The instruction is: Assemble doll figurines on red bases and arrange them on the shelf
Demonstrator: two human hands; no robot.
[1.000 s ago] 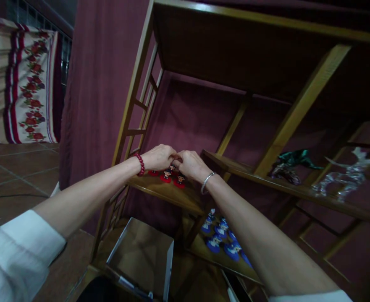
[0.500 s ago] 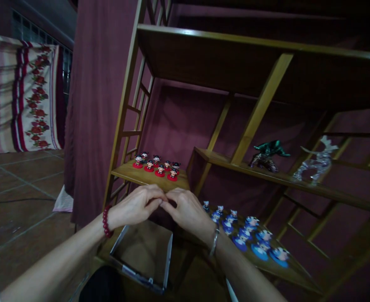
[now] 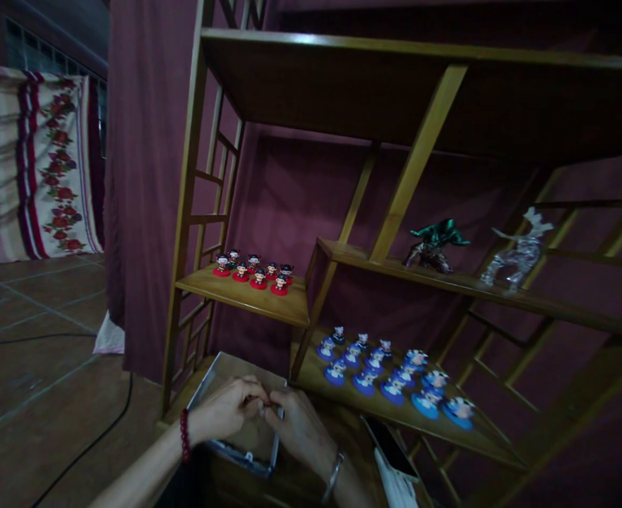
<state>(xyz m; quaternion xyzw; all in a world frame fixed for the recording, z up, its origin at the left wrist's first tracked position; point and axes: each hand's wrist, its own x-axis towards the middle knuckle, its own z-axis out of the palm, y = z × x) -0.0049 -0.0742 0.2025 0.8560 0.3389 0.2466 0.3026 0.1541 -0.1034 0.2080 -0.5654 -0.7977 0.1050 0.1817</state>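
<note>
My left hand (image 3: 230,409), with a dark red bead bracelet at the wrist, is closed in a pinch. Its fingertips meet those of my right hand (image 3: 301,427), which wears a silver bangle and is pinched too. Whatever is between the fingers is too small and dark to make out. Both hands are over an open shallow box (image 3: 250,462) with a brown inside, and they cover part of it. Beyond them, several small figurines on red bases (image 3: 258,281) stand on the left shelf board (image 3: 236,298).
Several figurines on blue and purple bases (image 3: 392,388) stand in rows on the lower right shelf. A green-and-bronze figure (image 3: 438,243) and a clear deer-like figure (image 3: 517,254) occupy the higher ledge. A phone (image 3: 390,446) lies near a white item (image 3: 395,483). A wooden upright (image 3: 183,233) borders the left side.
Both hands have come down from in front of the red-based figurines to over the open box, fingertips still together. The view has shifted, so the phone and more blue-based figurines show.
</note>
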